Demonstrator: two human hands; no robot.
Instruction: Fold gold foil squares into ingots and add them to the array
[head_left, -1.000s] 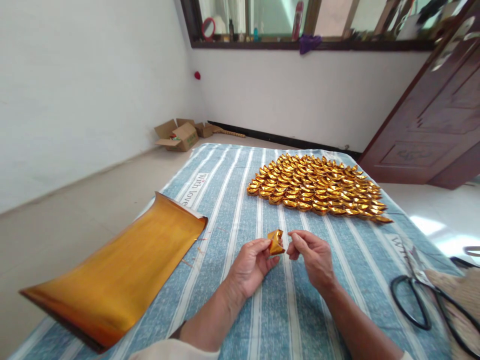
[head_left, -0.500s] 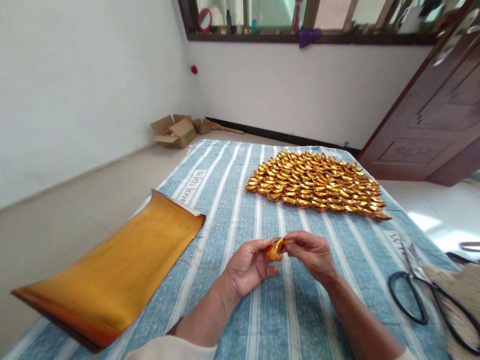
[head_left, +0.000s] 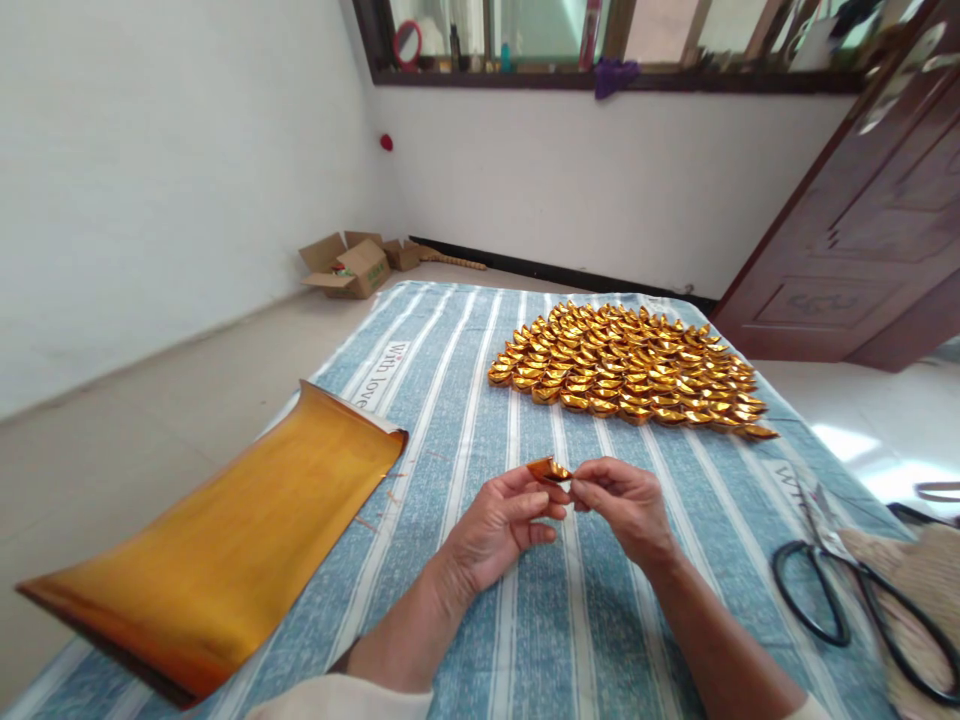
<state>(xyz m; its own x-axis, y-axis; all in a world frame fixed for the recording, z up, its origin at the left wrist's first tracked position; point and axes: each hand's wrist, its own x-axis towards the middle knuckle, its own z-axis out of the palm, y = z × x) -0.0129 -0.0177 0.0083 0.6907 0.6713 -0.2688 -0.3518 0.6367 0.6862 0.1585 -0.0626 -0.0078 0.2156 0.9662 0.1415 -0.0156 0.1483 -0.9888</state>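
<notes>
Both hands up over the striped blue cloth (head_left: 480, 340), pinching one small folded gold foil piece (head_left: 548, 469) btwn them: left hand (head_left: 499, 525) closed on its left end w/ thumb + fingertips, right hand (head_left: 626, 505) closed on its right end. Past them, a big patch of finished gold foil ingots (head_left: 630, 375) laid in rows. Gold foil sheets (head_left: 225, 545) lie at left edge of cloth, black scissors (head_left: 847, 590) at right.

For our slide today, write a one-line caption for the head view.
Both hands, left hand and right hand, pinch a small gold paper fold above a striped cloth near rows of finished gold pieces.
</notes>
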